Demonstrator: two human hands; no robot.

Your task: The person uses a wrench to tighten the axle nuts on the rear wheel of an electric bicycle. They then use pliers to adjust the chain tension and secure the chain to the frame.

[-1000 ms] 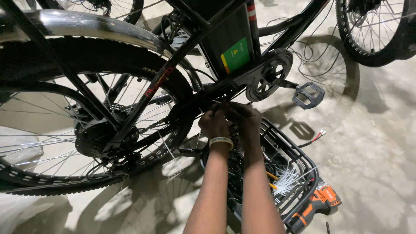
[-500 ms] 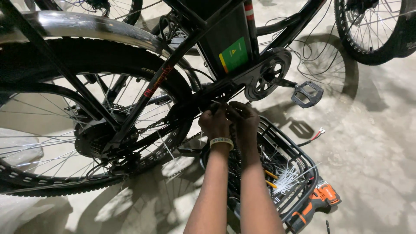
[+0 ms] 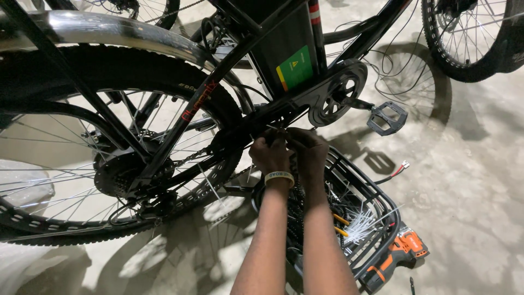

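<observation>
What is pinched between the fingertips of the left hand and the right hand at the dark frame tube cannot be told; the grip of each is hidden by knuckles and shadow. The rear wheel is cut off by the left edge, the orange drill is partly hidden behind the wire basket, and both forearms are cut off at the bottom edge.

1. A bicycle repair or assembly workshop with a bare concrete floor.
2. Several bicycles stand close: a black electric bicycle and another bicycle wheel.
3. An orange cordless drill lies beside a wire basket holding white zip ties.
</observation>
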